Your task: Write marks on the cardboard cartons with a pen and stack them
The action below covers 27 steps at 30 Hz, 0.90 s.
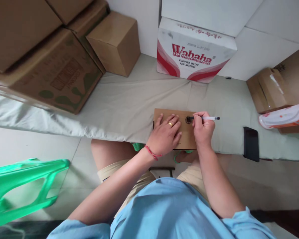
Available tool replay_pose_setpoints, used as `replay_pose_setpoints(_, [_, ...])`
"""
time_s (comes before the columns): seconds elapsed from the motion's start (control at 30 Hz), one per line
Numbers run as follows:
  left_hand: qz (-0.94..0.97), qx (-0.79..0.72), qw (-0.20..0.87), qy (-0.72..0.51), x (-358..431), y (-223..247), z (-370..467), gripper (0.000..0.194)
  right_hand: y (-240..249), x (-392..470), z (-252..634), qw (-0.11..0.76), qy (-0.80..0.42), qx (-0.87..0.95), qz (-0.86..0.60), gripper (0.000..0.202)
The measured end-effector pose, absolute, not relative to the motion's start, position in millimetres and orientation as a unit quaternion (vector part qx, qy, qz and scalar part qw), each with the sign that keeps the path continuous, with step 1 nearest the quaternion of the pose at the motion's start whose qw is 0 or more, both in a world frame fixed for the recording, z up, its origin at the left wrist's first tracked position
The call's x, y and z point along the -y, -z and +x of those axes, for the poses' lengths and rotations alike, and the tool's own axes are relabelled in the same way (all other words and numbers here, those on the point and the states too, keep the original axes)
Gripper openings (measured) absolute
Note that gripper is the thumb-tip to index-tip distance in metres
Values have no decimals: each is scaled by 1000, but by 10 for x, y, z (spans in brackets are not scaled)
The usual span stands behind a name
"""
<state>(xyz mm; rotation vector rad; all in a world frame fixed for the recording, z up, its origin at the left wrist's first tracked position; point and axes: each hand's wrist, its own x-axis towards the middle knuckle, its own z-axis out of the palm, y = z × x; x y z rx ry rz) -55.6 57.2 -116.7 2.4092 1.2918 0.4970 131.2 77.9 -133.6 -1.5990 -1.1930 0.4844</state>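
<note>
A flat brown piece of cardboard (186,136) lies at the front edge of the cloth-covered table, its near side reaching the edge. My left hand (164,132) rests flat on its left half with the fingers spread; a gold ring and a red bracelet show. In my right hand (203,129) is a pen (211,118) with a clear barrel and a black end, held almost level. The pen's left end is at a dark round mark (188,119) on the cardboard. Whether that mark is ink or a hole I cannot tell.
A white and red Wahaha water carton (194,53) stands behind. Brown boxes (62,73) are stacked at left; another box (269,89) is at right beside an orange and white package (286,116). A black phone (251,143) lies right. A green stool (47,176) stands on the floor.
</note>
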Motion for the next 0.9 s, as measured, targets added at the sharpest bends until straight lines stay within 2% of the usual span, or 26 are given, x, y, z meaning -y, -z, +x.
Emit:
replay_pose_setpoints(0.6, [853, -453, 178, -188, -561, 1168, -561, 41, 1401, -801, 1360, 559, -163, 443, -682, 11])
replay_pose_setpoints(0.9, [853, -453, 183, -185, -566, 1149, -558, 40, 1417, -775, 1393, 554, -135, 450, -687, 22])
